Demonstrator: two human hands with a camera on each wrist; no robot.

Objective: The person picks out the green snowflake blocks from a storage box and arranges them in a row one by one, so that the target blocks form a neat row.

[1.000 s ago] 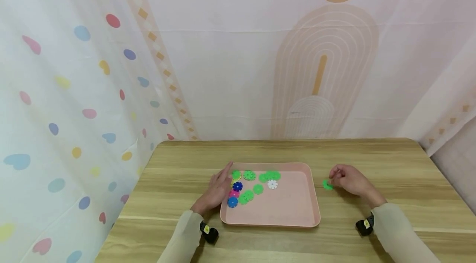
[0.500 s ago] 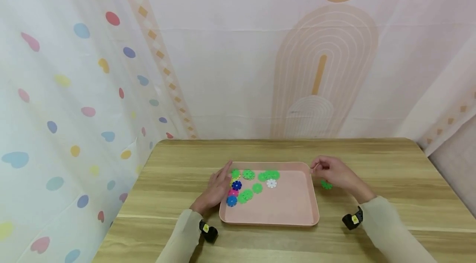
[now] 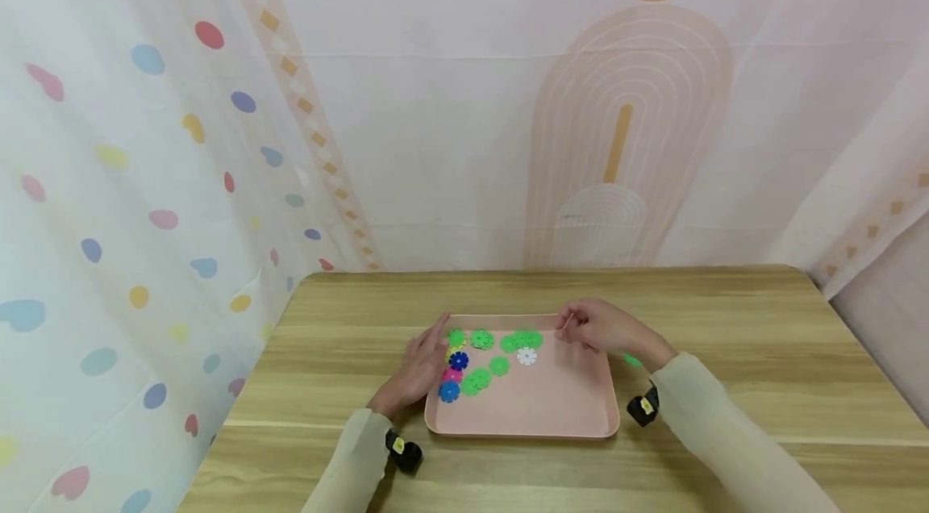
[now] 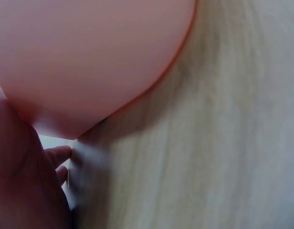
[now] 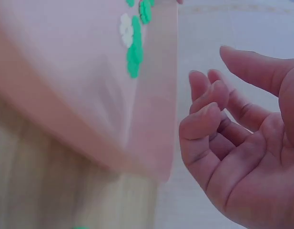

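A pink tray (image 3: 530, 416) lies on the table, with several notched plastic snowflake discs along its left and back. My left hand (image 3: 417, 372) rests along the tray's left side, fingers straight along the rim. My right hand (image 3: 606, 327) hovers over the tray's back right corner, fingers loosely curved. In the right wrist view the thumb (image 5: 254, 71) stands apart from the fingers, with nothing visible between them. A white disc (image 3: 526, 356) and overlapping green discs (image 3: 524, 340) lie left of this hand. Another green disc (image 3: 632, 360) sits on the table, partly hidden by the right wrist.
Elsewhere in the tray are a dark blue disc (image 3: 458, 360), a lighter blue disc (image 3: 449, 392), a pink disc (image 3: 452, 376) and more green discs (image 3: 476, 381). A patterned curtain (image 3: 435, 134) hangs behind the wooden table (image 3: 762, 319).
My right hand has moved left, from beside the green disc on the table to over the tray's back right corner. The left hand stays on the tray's left side.
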